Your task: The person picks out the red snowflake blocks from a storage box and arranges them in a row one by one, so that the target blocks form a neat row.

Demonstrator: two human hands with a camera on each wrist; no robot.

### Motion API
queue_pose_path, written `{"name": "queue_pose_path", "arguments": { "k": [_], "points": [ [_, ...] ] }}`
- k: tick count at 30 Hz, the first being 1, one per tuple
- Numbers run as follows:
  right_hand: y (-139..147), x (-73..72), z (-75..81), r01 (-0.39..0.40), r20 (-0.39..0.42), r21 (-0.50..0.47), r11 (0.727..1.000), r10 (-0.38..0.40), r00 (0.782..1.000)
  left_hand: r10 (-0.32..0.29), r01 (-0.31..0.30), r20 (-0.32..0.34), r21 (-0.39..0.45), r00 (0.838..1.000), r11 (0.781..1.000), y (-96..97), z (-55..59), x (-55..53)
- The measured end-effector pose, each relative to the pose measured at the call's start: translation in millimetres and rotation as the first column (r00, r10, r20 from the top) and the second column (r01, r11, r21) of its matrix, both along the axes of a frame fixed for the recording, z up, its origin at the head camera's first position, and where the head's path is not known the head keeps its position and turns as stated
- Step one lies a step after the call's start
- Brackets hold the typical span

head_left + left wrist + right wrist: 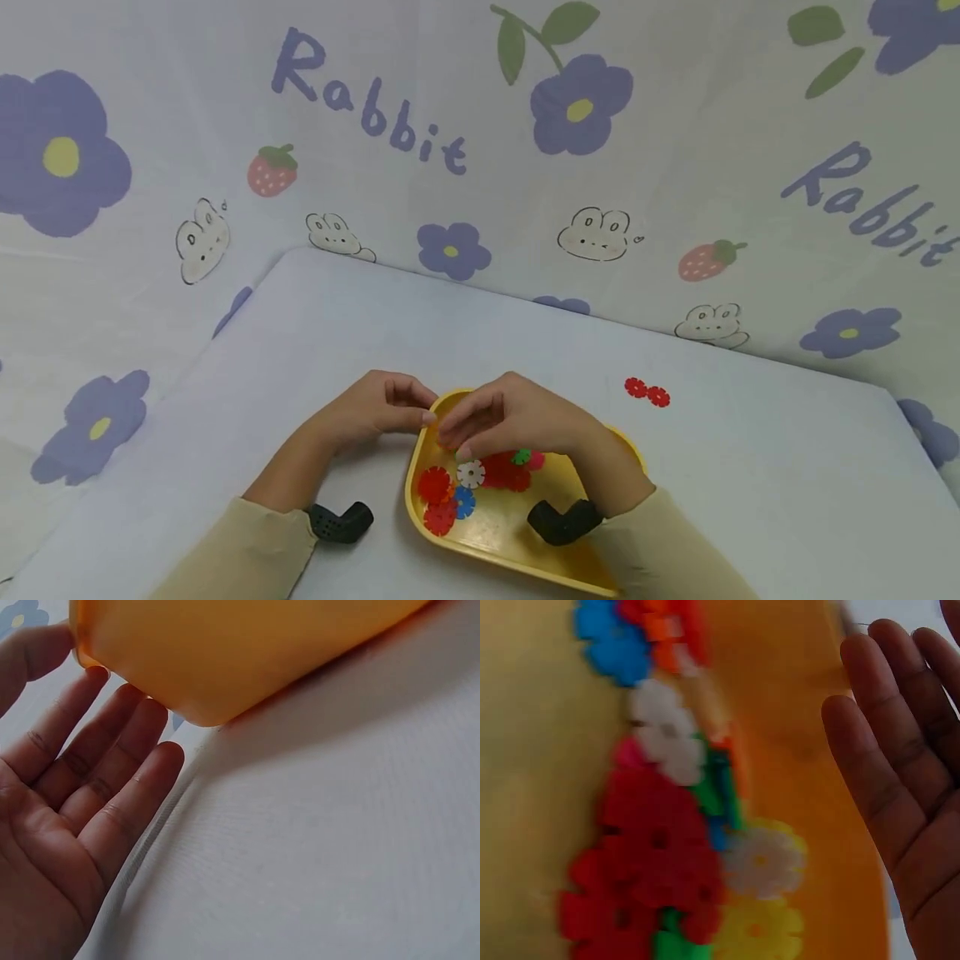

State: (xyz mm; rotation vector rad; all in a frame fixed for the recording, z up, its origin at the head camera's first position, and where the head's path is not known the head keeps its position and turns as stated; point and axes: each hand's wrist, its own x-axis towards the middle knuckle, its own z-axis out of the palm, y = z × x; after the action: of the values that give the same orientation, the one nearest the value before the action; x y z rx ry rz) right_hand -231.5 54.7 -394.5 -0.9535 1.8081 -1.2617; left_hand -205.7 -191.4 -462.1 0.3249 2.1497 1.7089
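My left hand (378, 406) is at the far left corner of a yellow tray (517, 527); its thumb reaches the rim and its fingertips meet the outer wall. Over the tray my right hand (525, 414) hovers with loosely bent fingers, and nothing shows in it. Flower-shaped plastic snap discs lie in a loose heap inside: a white disc (471, 473), a blue disc (464, 503), a red disc (435, 484) and several more. In the right wrist view, a yellow disc (757, 930) lies by the tray wall. The right hand hides part of the heap.
Two red discs (647, 392), edge to edge, lie on the white table (750, 467) to the right beyond the tray. A printed cloth (510, 192) with flowers and rabbits hangs behind the table. Black wrist mounts (341, 523) sit at both sleeves.
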Motion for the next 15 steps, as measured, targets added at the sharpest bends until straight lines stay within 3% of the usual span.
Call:
{"name": "queue_pose_path", "arguments": {
  "k": [3,15],
  "points": [
    [-7,-1.1,-9.9,-0.039,0.003,0.083,0.996,0.039,0.999,-0.005,0.005,-0.009,-0.019,1.0,1.0,-1.3,0.4,-0.6],
    [-14,-3.7,-25.9,-0.082,-0.173,0.316,0.945,0.143,0.975,-0.004,0.004,0.002,-0.004,1.0,1.0,0.9,0.8,-2.0]
  ]
}}
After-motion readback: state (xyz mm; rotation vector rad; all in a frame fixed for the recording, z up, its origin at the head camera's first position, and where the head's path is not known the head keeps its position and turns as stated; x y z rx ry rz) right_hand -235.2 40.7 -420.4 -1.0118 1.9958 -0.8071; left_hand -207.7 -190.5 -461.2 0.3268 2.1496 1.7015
